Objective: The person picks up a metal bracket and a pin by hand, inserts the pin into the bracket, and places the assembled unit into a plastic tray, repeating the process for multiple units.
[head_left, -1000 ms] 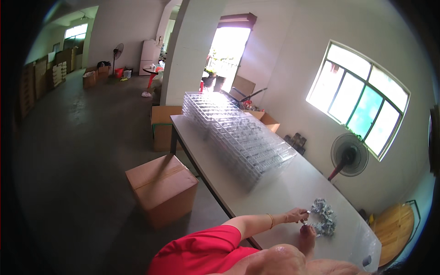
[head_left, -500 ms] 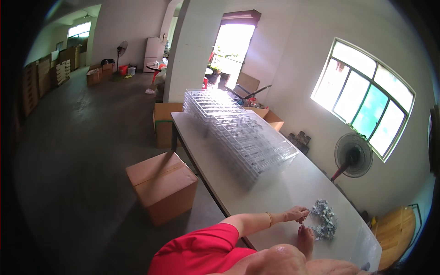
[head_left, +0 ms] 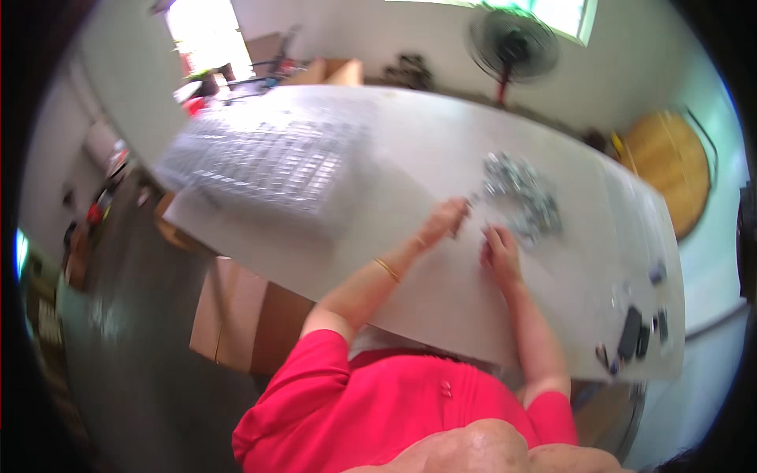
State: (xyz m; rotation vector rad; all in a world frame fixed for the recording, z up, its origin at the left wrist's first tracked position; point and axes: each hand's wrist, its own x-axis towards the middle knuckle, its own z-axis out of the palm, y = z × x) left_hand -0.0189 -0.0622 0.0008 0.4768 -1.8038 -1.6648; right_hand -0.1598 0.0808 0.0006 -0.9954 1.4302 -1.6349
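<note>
Both hands [head_left: 473, 236] at silvery parts heap [head_left: 522, 193] on white table [head_left: 410, 158]; grip unclear, blurred. Clear trays [head_left: 268, 158] left.

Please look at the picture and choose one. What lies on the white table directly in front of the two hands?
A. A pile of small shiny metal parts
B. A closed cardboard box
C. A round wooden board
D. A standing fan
A: the left hand and the right hand both reach to a heap of small silvery metal parts on the white table.
</note>
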